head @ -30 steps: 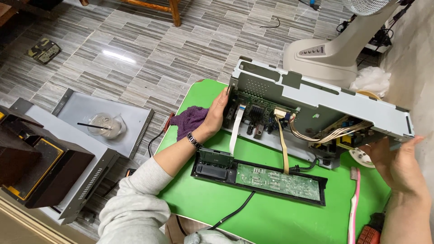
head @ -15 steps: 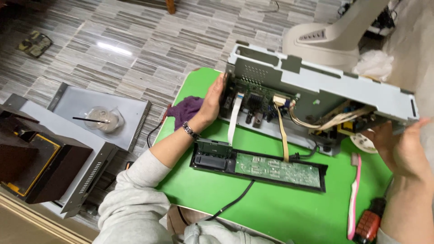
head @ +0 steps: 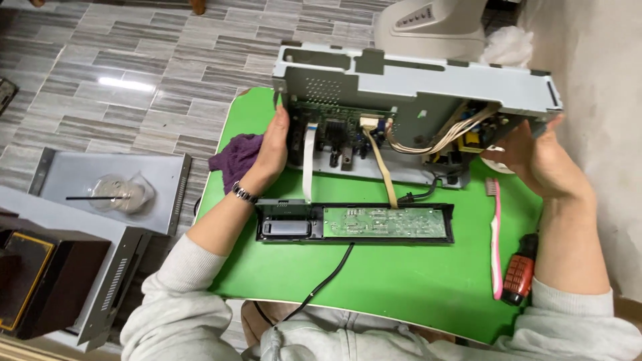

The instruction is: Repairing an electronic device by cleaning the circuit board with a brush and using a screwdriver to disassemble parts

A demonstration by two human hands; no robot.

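A grey metal chassis (head: 414,80) with circuit boards and wire bundles inside stands tilted on its edge on the green table (head: 401,281). My left hand (head: 271,144) grips its left end and my right hand (head: 538,157) grips its right end. In front of it lies a long black front panel (head: 354,222) with a green circuit board, joined to the chassis by flat ribbon cables (head: 381,160). A black cable (head: 328,274) runs from the panel off the table's near edge.
A pink toothbrush (head: 496,234) and a red-handled screwdriver (head: 519,271) lie at the table's right. A purple cloth (head: 237,157) sits at its left edge. A grey metal cover (head: 114,190) with a plastic bag lies on the floor left. A white fan base (head: 435,27) stands behind.
The view has shifted and the chassis now sits more squarely upright between both hands. My right hand has closed onto its right end.
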